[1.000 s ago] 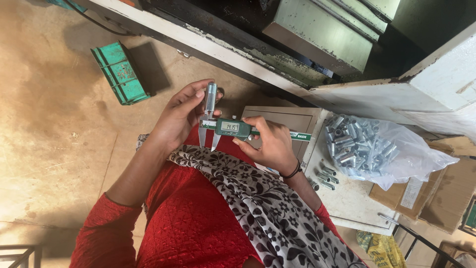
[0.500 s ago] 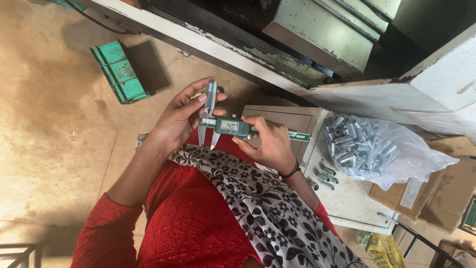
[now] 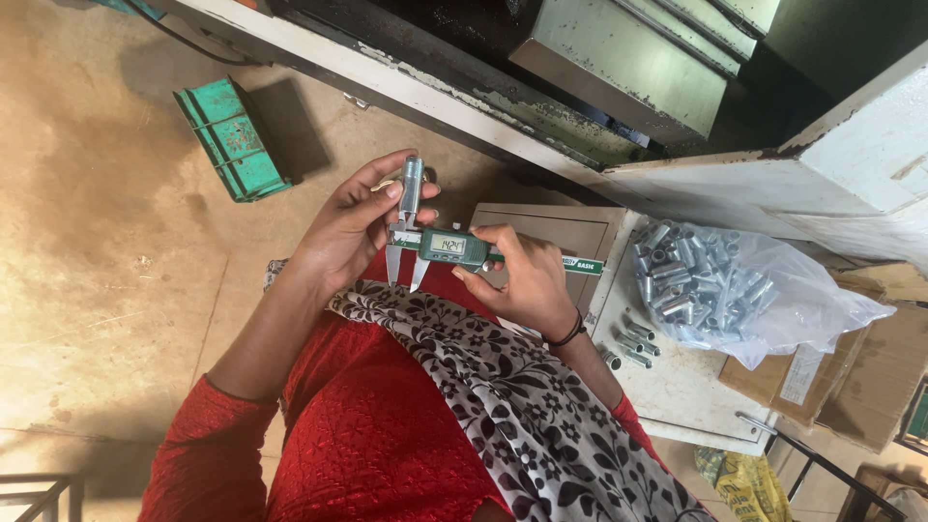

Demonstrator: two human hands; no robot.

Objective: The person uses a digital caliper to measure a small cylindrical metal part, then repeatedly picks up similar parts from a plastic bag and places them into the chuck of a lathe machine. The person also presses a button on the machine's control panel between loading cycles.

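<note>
Pinching a small metal cylinder [image 3: 411,184] upright in my left hand [image 3: 353,227], I close my right hand [image 3: 522,280] around the digital caliper [image 3: 454,248], measuring in hand, and next I judge the slide needs easing snug against the part.

A green metal block [image 3: 230,138] sits on the concrete floor [image 3: 87,251]. On the pale counter [image 3: 677,387], a clear plastic bag of metal sleeves [image 3: 715,290], loose sleeves [image 3: 633,343] just beside it, cardboard boxes [image 3: 870,377] beyond.
</note>
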